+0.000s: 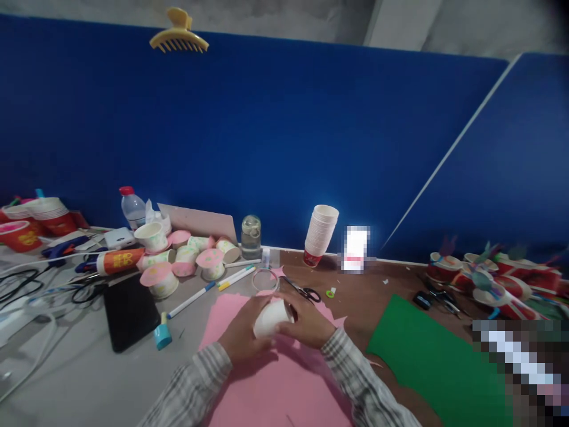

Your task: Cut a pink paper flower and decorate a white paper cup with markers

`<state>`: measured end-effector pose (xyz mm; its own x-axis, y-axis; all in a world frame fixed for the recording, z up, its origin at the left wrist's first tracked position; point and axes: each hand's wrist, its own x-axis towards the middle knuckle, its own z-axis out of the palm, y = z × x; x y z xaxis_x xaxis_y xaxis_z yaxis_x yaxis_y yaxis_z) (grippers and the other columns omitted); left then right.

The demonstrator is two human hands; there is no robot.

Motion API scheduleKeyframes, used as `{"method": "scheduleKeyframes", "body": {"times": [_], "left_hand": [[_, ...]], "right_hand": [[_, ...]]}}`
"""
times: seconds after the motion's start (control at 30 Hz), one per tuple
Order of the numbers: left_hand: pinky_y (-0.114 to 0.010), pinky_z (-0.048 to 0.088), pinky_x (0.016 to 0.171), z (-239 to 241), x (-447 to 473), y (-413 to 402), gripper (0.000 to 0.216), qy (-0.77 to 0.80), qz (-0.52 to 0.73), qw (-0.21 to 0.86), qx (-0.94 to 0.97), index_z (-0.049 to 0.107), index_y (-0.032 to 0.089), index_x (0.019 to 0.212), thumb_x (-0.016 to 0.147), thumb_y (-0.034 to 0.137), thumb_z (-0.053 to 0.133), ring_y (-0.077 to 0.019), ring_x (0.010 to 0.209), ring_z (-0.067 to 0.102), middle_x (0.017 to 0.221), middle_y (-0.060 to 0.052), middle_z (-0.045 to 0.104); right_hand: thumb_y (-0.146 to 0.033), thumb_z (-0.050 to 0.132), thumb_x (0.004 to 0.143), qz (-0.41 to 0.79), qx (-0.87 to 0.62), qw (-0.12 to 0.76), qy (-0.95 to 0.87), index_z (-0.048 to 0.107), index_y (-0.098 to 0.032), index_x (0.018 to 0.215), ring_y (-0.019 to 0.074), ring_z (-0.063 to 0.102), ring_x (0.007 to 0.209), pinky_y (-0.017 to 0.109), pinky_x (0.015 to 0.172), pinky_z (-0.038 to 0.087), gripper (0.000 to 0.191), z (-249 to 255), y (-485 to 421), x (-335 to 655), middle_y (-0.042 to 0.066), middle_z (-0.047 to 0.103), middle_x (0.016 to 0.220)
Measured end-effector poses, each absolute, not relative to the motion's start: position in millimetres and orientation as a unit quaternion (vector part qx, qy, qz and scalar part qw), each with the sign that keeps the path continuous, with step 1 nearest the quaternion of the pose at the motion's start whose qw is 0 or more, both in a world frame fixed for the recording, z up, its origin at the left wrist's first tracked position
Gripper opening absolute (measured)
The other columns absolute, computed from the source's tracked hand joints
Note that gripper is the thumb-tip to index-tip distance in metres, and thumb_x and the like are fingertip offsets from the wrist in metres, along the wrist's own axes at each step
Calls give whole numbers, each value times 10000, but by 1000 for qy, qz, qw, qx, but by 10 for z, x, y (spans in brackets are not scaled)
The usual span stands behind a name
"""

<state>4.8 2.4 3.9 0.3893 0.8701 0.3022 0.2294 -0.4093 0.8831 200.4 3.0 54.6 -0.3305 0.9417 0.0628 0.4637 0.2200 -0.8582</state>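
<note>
My left hand (242, 332) and my right hand (307, 323) are both wrapped round a white paper cup (270, 318) lying on its side between them. They hold it just above a pink paper sheet (275, 379) on the table. Black-handled scissors (306, 292) lie just beyond the cup, near a ring of clear tape (265, 279). Both sleeves are checked grey.
A green sheet (427, 356) lies to the right. A stack of white cups (320, 234) stands at the blue partition. To the left lie decorated cups (186, 258), markers (235, 277), a black phone (128, 311), a glue stick (162, 335), a water bottle (132, 207) and cables (18, 284). Red cup crafts (489, 279) sit at the right.
</note>
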Motion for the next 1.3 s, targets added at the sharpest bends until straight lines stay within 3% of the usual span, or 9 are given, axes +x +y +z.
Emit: {"method": "scheduleKeyframes", "body": {"times": [0.13,0.3,0.37,0.5,0.63,0.77,0.9,1.07,1.3], "left_hand": [[-439,388,843,164,126,-46,586,412,404,267,772,488,288,1101,545,213,657,-308,962,501,1056,-69,591],[-519,290,872,168,126,-43,565,488,362,270,747,564,292,986,443,196,688,-361,905,487,896,-77,610],[-557,186,925,107,117,-42,595,501,348,272,745,573,302,967,398,207,717,-381,932,462,873,-78,597],[-570,83,965,28,88,-23,718,501,333,265,754,551,295,1018,332,242,756,-397,1016,412,952,-94,590],[-552,245,913,77,-15,75,651,468,343,309,754,577,272,1006,380,362,731,-366,946,476,964,-96,623],[-404,438,682,156,-181,211,303,509,512,307,620,638,202,732,671,443,464,-262,721,563,721,-80,644],[-343,415,531,150,-269,282,405,561,559,258,553,531,196,530,776,390,274,-200,525,511,496,-20,524],[-325,378,509,90,-184,249,285,566,532,236,584,518,207,504,735,312,389,-187,506,496,474,5,510],[-332,379,540,37,-103,195,212,542,495,225,641,535,218,537,719,259,433,-202,549,521,523,-7,544]], "right_hand": [[-370,624,651,455,-425,411,-665,479,-286,1185,180,567,715,338,693,503,560,542,7,1948,47,576,1045],[-376,519,720,390,-482,491,-612,599,-217,996,199,609,683,311,625,520,328,558,179,1992,62,666,865],[-334,436,764,317,-521,428,-667,604,-180,998,210,633,713,307,630,526,327,533,321,1958,87,693,882],[-213,506,746,282,-517,346,-730,675,-186,894,209,646,798,300,744,500,226,427,682,1724,65,726,895],[-156,533,757,232,-493,249,-801,688,-200,881,189,622,879,267,819,448,203,309,1027,1420,45,718,935],[-167,503,789,170,-474,156,-850,661,-189,927,220,603,920,296,806,428,211,200,1195,1202,74,664,1007],[-242,463,821,113,-458,87,-878,623,-175,950,241,607,869,327,750,426,217,148,1191,1080,107,577,1078],[-264,434,833,66,-439,44,-895,575,-186,972,235,606,866,324,727,421,213,187,1183,1029,95,506,1182],[-228,451,827,36,-423,13,-905,527,-185,1032,241,618,827,308,686,423,223,247,1203,957,97,569,1085]]}}
